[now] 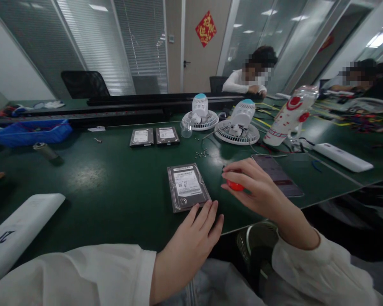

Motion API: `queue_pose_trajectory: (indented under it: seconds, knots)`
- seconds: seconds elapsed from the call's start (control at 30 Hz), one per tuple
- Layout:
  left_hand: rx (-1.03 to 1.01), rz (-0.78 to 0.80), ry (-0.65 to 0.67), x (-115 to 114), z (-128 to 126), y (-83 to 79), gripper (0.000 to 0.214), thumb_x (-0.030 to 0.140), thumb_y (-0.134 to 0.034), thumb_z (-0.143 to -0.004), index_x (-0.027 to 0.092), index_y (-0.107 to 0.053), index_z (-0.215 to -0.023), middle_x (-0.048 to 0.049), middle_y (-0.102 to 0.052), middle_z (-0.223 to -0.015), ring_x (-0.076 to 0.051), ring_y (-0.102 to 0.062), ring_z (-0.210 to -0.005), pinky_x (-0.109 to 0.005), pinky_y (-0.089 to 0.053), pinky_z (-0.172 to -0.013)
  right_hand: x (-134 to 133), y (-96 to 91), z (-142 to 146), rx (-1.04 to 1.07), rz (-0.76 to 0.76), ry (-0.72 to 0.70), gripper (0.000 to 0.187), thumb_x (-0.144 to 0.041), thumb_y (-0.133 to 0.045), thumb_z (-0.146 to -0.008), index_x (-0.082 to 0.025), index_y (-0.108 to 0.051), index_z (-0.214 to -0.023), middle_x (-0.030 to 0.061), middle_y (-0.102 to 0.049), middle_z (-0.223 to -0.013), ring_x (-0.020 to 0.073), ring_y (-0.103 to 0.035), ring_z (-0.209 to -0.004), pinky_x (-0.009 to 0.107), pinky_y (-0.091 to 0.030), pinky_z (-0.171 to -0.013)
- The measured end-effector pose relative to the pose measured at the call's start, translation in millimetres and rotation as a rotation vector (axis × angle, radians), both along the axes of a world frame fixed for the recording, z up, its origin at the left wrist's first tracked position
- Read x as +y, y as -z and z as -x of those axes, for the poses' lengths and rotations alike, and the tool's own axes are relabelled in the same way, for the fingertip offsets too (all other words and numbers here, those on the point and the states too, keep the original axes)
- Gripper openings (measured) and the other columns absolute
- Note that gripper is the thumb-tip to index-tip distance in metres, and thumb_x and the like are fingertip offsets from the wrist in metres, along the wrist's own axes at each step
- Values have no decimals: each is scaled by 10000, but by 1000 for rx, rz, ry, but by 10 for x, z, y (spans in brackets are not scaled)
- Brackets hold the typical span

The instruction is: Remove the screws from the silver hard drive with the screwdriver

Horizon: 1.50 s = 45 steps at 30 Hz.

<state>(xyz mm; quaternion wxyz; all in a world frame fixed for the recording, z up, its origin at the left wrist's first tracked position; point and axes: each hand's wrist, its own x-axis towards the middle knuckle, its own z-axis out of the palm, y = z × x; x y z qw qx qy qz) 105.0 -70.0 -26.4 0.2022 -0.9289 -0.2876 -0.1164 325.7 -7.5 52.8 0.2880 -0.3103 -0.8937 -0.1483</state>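
A silver hard drive (187, 186) lies label up on the dark green table (115, 187) in front of me. My left hand (191, 242) rests flat at the drive's near edge, fingers stretched out and touching it. Just right of the drive, my right hand (258, 189) is curled around a small red object (235, 185), held a little above the table. A phone (279, 175) lies face up beyond that hand.
Two more hard drives (154, 136) lie farther back, with loose screws (201, 154) and a clear cup (186, 128) nearby. Two small white fans (221, 121), a white bottle-shaped toy (289, 114), white bars (343, 157) and a blue bin (32, 131) stand around. Two other people sit at the far side.
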Motion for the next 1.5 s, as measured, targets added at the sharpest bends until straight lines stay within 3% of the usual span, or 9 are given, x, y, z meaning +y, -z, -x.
queue_pose_trajectory:
  seconds: [0.17,0.33,0.6,0.73,0.8,0.87,0.97,1.13,1.5]
  knots:
    - [-12,5,5,-8,-4,10,553,310,-468,-968,82,-432,-1471,-221,-377,-1568,-336,-331,-1469,-486,-242,-1176,-202,200,-75,-172,206,90,438,48,-503,-804,-169,-596,-1173,164,-534,-1267,273,-534,-1188,442,-562,-954]
    - [-20,7,1,-12,7,14,543,310,-479,-963,102,-447,-1463,-196,-402,-1557,-326,-335,-1469,-479,-246,-1176,-180,361,-121,-149,404,101,509,47,-440,-816,-179,-591,-1246,163,-479,-1366,259,-468,-1335,440,-524,-1064]
    - [-65,-1,5,-10,6,9,559,309,-497,-950,97,-438,-1463,-205,-401,-1555,-328,-348,-1462,-472,-247,-1173,-136,335,-81,-160,482,85,524,12,-399,-829,-149,-616,-1279,150,-549,-1389,260,-462,-1380,469,-466,-1130]
    - [-67,2,8,1,-4,25,546,311,-487,-958,98,-447,-1459,-200,-413,-1547,-333,-349,-1461,-478,-249,-1174,-59,174,26,-87,460,135,403,-46,-396,-881,-125,-655,-1179,124,-672,-1239,216,-603,-1201,392,-512,-1049]
    - [-67,-4,7,3,-6,28,542,309,-481,-962,103,-447,-1462,-188,-425,-1542,-325,-365,-1451,-473,-260,-1172,9,69,143,-77,435,239,288,-159,-395,-948,-127,-663,-1050,112,-716,-1080,217,-664,-1049,376,-542,-939]
    - [-67,-8,7,2,-5,26,540,301,-480,-960,106,-450,-1463,-180,-434,-1538,-320,-383,-1441,-470,-270,-1170,86,-22,300,-161,416,408,290,-306,-399,-986,-154,-635,-913,87,-721,-903,241,-700,-878,377,-546,-773]
    - [-57,-13,9,0,5,19,542,292,-484,-956,99,-458,-1462,-186,-441,-1534,-325,-403,-1428,-470,-281,-1163,194,-87,540,-406,398,535,375,-401,-338,-1009,-169,-622,-926,97,-735,-840,303,-738,-805,375,-517,-639]
    - [-56,-15,19,6,17,23,570,305,-483,-955,82,-436,-1478,-198,-425,-1542,-335,-380,-1442,-479,-255,-1181,302,-30,716,-588,402,474,353,-263,-321,-1000,-116,-641,-972,172,-749,-897,360,-755,-826,389,-531,-602]
    - [-60,-13,17,-1,7,39,556,297,-478,-957,88,-449,-1471,-191,-441,-1534,-337,-384,-1440,-491,-261,-1178,331,-64,676,-717,443,309,318,-150,-349,-969,-81,-657,-997,187,-732,-975,339,-743,-873,366,-518,-633]
